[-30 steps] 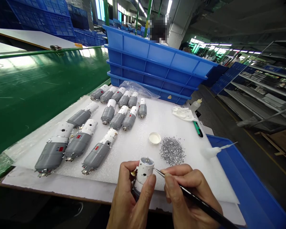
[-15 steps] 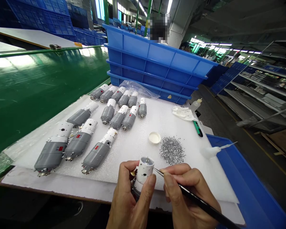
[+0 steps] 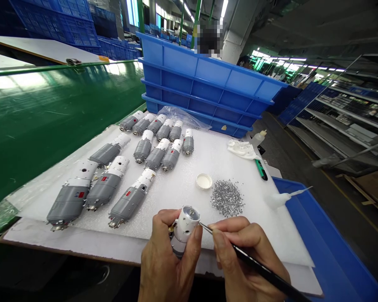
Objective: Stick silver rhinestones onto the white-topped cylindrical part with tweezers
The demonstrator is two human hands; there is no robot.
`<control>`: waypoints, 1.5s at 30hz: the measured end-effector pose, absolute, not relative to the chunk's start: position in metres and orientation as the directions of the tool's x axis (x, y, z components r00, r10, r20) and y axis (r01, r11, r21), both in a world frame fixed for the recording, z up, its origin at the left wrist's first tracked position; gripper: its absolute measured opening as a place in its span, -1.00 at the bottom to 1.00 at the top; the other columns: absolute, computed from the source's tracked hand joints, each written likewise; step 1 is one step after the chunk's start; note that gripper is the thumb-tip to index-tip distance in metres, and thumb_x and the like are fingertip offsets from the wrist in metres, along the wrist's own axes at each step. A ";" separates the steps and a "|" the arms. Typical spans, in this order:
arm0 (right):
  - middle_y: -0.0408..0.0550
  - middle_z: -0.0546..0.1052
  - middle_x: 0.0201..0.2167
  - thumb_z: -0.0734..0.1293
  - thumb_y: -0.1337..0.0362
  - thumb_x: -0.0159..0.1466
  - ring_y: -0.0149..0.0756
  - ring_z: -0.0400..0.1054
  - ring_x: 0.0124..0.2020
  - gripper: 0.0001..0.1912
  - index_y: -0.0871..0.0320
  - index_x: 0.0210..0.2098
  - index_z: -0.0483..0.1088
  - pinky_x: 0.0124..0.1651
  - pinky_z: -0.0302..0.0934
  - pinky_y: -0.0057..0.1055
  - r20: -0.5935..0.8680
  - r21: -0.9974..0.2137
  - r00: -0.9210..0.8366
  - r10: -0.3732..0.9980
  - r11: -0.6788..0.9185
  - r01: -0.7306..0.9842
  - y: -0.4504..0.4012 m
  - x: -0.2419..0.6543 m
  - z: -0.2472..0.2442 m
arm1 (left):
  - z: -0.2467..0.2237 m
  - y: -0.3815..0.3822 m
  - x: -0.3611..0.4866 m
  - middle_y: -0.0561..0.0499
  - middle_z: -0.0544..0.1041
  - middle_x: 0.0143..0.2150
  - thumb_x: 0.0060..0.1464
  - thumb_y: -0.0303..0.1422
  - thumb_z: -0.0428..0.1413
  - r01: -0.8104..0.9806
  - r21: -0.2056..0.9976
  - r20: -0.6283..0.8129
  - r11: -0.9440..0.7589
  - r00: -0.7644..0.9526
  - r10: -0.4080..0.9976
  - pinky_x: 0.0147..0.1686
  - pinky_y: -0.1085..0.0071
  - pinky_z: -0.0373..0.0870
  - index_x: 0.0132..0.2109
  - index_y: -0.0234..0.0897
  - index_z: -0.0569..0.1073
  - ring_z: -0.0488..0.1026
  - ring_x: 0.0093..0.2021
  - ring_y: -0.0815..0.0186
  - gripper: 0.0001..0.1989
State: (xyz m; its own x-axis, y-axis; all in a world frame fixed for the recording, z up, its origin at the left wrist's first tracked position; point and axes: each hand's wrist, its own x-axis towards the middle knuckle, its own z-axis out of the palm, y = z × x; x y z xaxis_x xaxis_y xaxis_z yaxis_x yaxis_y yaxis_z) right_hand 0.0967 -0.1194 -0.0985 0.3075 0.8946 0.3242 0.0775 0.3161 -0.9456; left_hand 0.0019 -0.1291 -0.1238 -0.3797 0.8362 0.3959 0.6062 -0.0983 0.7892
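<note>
My left hand (image 3: 170, 260) is closed round a white and grey model capsule (image 3: 184, 228), its open round end tilted up and showing a silvery inside. Between thumb and fingers, my right hand (image 3: 245, 256) pinches a thin black tool (image 3: 264, 272); its metal tip meets or nearly meets the capsule's right side near the rim. Beyond my hands lie a pile of small silver pieces (image 3: 227, 198) and a small round white dish (image 3: 204, 181). Several finished-looking grey and white capsules (image 3: 129, 203) rest on the foam sheet (image 3: 176, 188) to the left.
Stacked blue crates (image 3: 204, 84) stand at the back, a person's head behind them. Towards the right are a white cloth (image 3: 242, 149), a green-handled tool (image 3: 261, 170), a translucent bottle (image 3: 279, 200) with a long nozzle and a blue bin (image 3: 330, 247). A green surface (image 3: 56, 105) runs along the left.
My left hand and the capsule have shifted slightly left, and the capsule tilts a little more. The tool's tip has moved left with it, still beside the capsule.
</note>
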 end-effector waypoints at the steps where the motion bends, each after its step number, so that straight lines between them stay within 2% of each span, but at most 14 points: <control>1: -0.23 0.55 -0.39 0.43 0.35 0.27 -0.53 0.24 -0.58 -0.80 0.07 -0.45 0.37 -0.55 0.02 -0.47 0.321 -0.947 0.306 0.896 0.311 0.082 -0.120 0.097 -0.098 | -0.124 -0.128 0.001 0.09 0.53 -0.28 0.31 -0.19 0.03 0.630 0.771 0.413 -0.096 -0.379 0.828 -0.39 0.54 0.51 -0.06 -0.11 0.27 0.58 -0.35 0.35 -0.84; 5: -0.23 0.55 -0.38 0.44 0.33 0.26 -0.54 0.24 -0.58 -0.80 0.07 -0.46 0.38 -0.54 0.04 -0.47 0.307 -0.952 0.306 0.901 0.293 0.094 -0.121 0.098 -0.098 | -0.126 -0.127 0.000 0.10 0.54 -0.34 0.31 -0.12 0.02 0.689 0.721 0.447 -0.074 -0.380 0.810 -0.48 0.53 0.51 -0.08 -0.13 0.28 0.59 -0.42 0.33 -0.80; 11: -0.24 0.55 -0.41 0.44 0.31 0.26 -0.55 0.29 -0.58 -0.78 0.08 -0.48 0.37 -0.54 0.06 -0.51 0.307 -0.952 0.312 0.899 0.290 0.100 -0.122 0.096 -0.098 | -0.127 -0.127 -0.003 0.12 0.54 -0.38 0.31 -0.13 0.01 0.722 0.686 0.472 -0.088 -0.350 0.809 -0.51 0.52 0.51 -0.10 -0.14 0.28 0.59 -0.46 0.33 -0.80; 19: -0.22 0.54 -0.41 0.45 0.32 0.25 -0.53 0.29 -0.56 -0.78 0.09 -0.47 0.35 -0.52 0.08 -0.49 0.304 -0.953 0.331 0.893 0.288 0.098 -0.122 0.095 -0.099 | -0.129 -0.127 -0.004 0.13 0.53 -0.38 0.29 -0.17 0.04 0.676 0.731 0.426 -0.088 -0.352 0.834 -0.48 0.50 0.50 -0.12 -0.13 0.27 0.57 -0.46 0.32 -0.84; 23: -0.18 0.55 -0.41 0.44 0.30 0.27 -0.54 0.23 -0.62 -0.78 0.10 -0.46 0.36 -0.57 0.04 -0.48 0.294 -0.956 0.308 0.905 0.275 0.103 -0.122 0.095 -0.100 | -0.127 -0.129 -0.003 0.10 0.55 -0.36 0.29 -0.18 0.05 0.591 0.806 0.291 -0.016 -0.373 0.881 -0.43 0.42 0.49 -0.13 -0.11 0.26 0.58 -0.41 0.27 -0.84; 26: -0.18 0.56 -0.38 0.43 0.32 0.28 -0.53 0.27 -0.61 -0.81 0.09 -0.43 0.38 -0.57 0.12 -0.52 0.325 -0.945 0.270 0.906 0.308 0.107 -0.120 0.101 -0.103 | -0.126 -0.130 -0.002 0.07 0.55 -0.34 0.26 -0.13 0.06 0.459 0.887 0.164 0.044 -0.403 0.900 -0.38 0.37 0.46 -0.13 -0.12 0.27 0.55 -0.37 0.24 -0.80; 28: -0.17 0.57 -0.36 0.42 0.37 0.28 -0.53 0.28 -0.62 -0.84 0.08 -0.40 0.40 -0.59 0.17 -0.55 0.386 -0.922 0.209 0.899 0.369 0.115 -0.116 0.110 -0.105 | -0.122 -0.129 -0.002 0.08 0.51 -0.34 0.25 -0.09 0.07 0.285 0.955 0.039 0.083 -0.398 0.916 -0.36 0.39 0.43 -0.16 -0.13 0.29 0.49 -0.38 0.27 -0.77; 30: -0.15 0.58 -0.34 0.41 0.42 0.28 -0.52 0.30 -0.63 -0.85 0.08 -0.36 0.40 -0.61 0.22 -0.55 0.468 -0.883 0.160 0.869 0.453 0.118 -0.112 0.121 -0.107 | -0.115 -0.129 -0.004 0.09 0.48 -0.37 0.25 -0.02 0.06 -0.010 0.985 -0.169 0.173 -0.283 0.944 -0.44 0.44 0.37 -0.18 -0.15 0.31 0.41 -0.45 0.34 -0.70; 31: -0.14 0.58 -0.35 0.40 0.44 0.28 -0.49 0.33 -0.61 -0.85 0.08 -0.35 0.40 -0.61 0.23 -0.55 0.502 -0.864 0.152 0.851 0.488 0.121 -0.110 0.127 -0.107 | -0.110 -0.128 -0.004 0.09 0.49 -0.38 0.25 0.02 0.05 -0.174 0.954 -0.277 0.246 -0.183 0.943 -0.48 0.47 0.33 -0.19 -0.18 0.34 0.39 -0.48 0.37 -0.65; 33: -0.11 0.57 -0.37 0.39 0.44 0.29 -0.44 0.38 -0.55 -0.86 0.09 -0.35 0.41 -0.60 0.24 -0.55 0.527 -0.849 0.172 0.832 0.510 0.136 -0.106 0.138 -0.109 | -0.103 -0.128 -0.005 0.04 0.52 -0.40 0.25 0.07 0.02 -0.432 0.807 -0.427 0.403 0.045 0.903 -0.52 0.53 0.27 -0.18 -0.25 0.41 0.38 -0.54 0.42 -0.56; 36: -0.10 0.57 -0.36 0.40 0.41 0.29 -0.49 0.33 -0.59 -0.86 0.11 -0.37 0.41 -0.60 0.23 -0.55 0.480 -0.876 0.185 0.857 0.458 0.151 -0.102 0.151 -0.114 | -0.099 -0.127 -0.004 -0.02 0.53 -0.42 0.25 0.05 0.02 -0.623 0.590 -0.474 0.514 0.247 0.845 -0.52 0.59 0.25 -0.21 -0.35 0.52 0.39 -0.59 0.48 -0.50; 40: -0.08 0.59 -0.33 0.42 0.40 0.27 -0.52 0.29 -0.63 -0.87 0.12 -0.37 0.41 -0.61 0.24 -0.56 0.449 -0.888 0.126 0.885 0.427 0.170 -0.096 0.162 -0.120 | -0.105 -0.126 -0.002 -0.03 0.51 -0.45 0.23 0.01 0.09 -0.705 0.444 -0.461 0.552 0.349 0.816 -0.60 0.63 0.27 -0.22 -0.38 0.58 0.38 -0.63 0.49 -0.52; 45: -0.05 0.60 -0.39 0.46 0.31 0.23 -0.52 0.27 -0.64 -0.84 0.14 -0.44 0.42 -0.61 0.25 -0.59 0.390 -0.900 0.124 0.913 0.349 0.263 -0.087 0.171 -0.121 | -0.105 -0.128 -0.002 -0.05 0.52 -0.46 0.25 0.01 0.05 -0.671 0.456 -0.506 0.584 0.344 0.791 -0.61 0.62 0.30 -0.22 -0.36 0.58 0.36 -0.62 0.47 -0.52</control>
State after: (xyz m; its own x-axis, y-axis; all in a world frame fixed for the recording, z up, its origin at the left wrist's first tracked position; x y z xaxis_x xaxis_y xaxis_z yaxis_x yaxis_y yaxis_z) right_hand 0.1709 -0.0866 -0.1213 0.1236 0.9125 0.3899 0.2627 0.3487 -0.8996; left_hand -0.0021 -0.1277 -0.1048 0.3445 0.7907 -0.5061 -0.6711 0.5844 0.4562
